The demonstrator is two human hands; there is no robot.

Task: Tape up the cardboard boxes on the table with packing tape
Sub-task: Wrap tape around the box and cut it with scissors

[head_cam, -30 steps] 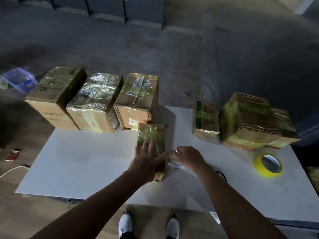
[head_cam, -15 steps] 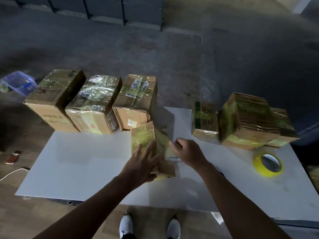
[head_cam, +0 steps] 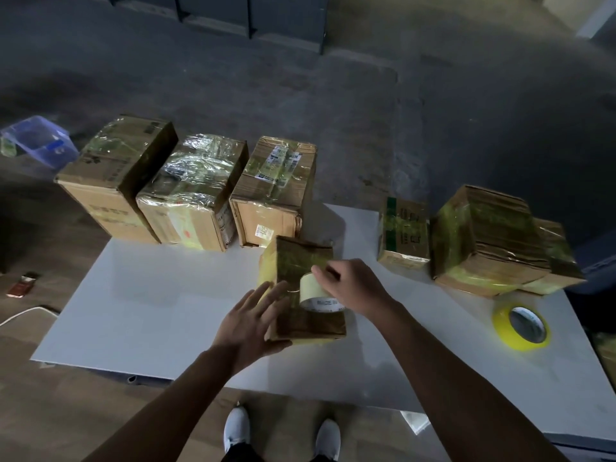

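While the left hand [head_cam: 253, 320] steadies the small taped box [head_cam: 306, 288] with straight, spread fingers, the right hand [head_cam: 353, 286] grips a tape roll [head_cam: 316, 293] against its top on the white table [head_cam: 150, 295].

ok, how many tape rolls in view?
2. A pale roll gripped in the right hand, against the small box; a yellow roll lying on the table's right side. Others may be hidden behind boxes.
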